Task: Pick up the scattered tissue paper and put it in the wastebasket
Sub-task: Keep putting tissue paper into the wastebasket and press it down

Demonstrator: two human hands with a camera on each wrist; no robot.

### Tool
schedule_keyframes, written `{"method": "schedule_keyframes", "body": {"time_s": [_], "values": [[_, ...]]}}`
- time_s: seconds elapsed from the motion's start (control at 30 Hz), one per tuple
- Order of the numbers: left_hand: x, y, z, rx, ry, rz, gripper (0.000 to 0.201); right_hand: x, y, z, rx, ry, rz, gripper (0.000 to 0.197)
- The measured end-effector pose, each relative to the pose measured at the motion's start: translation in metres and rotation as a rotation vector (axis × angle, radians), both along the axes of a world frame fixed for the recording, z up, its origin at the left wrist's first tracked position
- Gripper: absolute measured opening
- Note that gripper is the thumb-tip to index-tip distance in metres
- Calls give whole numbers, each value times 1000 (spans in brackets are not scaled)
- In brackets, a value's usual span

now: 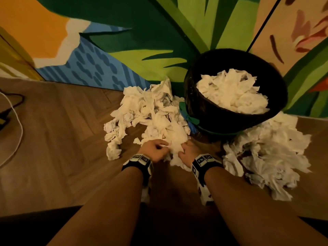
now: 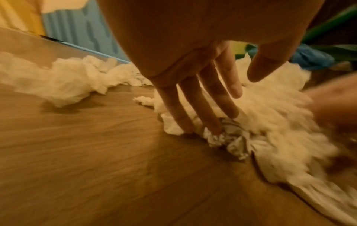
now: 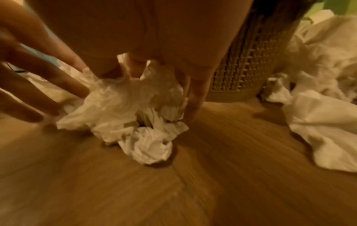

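Tissue paper (image 1: 150, 110) lies heaped on the floor (image 1: 62, 125) either side of the wastebasket (image 1: 276, 82), more inside.

You see dim, warm amber light, soft shadows under the tissue paper (image 1: 150, 110), motion-smeared wrist views, wide-angle bending at the head view's edges.

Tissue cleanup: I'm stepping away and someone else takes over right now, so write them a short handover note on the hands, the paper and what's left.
Left hand: fingers extended, pressing into the near edge of the left tissue pile; nothing gripped yet.
Right hand: fingers curled into a crumpled tissue clump at the same edge, still on the floor.
Wastebasket: upright by the painted wall, already well filled with tissue.
Done: a good share is binned.
Left: the left pile, its stray wads, and a second large pile to the right of the basket. The basket may fill up before it all fits.
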State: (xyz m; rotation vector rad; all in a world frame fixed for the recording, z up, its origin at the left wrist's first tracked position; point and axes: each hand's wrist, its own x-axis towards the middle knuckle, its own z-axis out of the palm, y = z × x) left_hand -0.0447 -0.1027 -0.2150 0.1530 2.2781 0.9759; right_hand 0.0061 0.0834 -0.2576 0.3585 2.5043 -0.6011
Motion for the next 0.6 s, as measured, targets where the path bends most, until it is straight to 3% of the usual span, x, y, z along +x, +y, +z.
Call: {"method": "schedule_keyframes", "body": {"time_s": [0.1, 0.2, 0.27, 0.3, 0.37, 0.43, 0.5, 0.6], "values": [[-2, -24, 4, -10, 110, 152, 15, 19, 10, -1, -66, 29, -19, 51], [-3, -46, 2, -103, 356, 333, 21, 30, 18, 9, -170, 101, -92, 56], [-7, -59, 0, -320, 527, 415, 29, 35, 24, 20, -233, 153, -179, 63], [-9, -67, -1, -467, 531, 432, 38, 37, 27, 25, -251, 181, -216, 65], [-14, -82, -1, -618, 331, 469, 56, 39, 34, 30, -258, 237, -264, 66], [-16, -93, -9, -574, 111, 464, 67, 45, 40, 32, -236, 261, -286, 64], [-11, -95, -20, -465, 6, 385, 60, 50, 42, 31, -208, 239, -306, 61], [8, -75, -23, -371, 1, 317, 47, 64, 43, 27, -156, 198, -320, 54]]}}
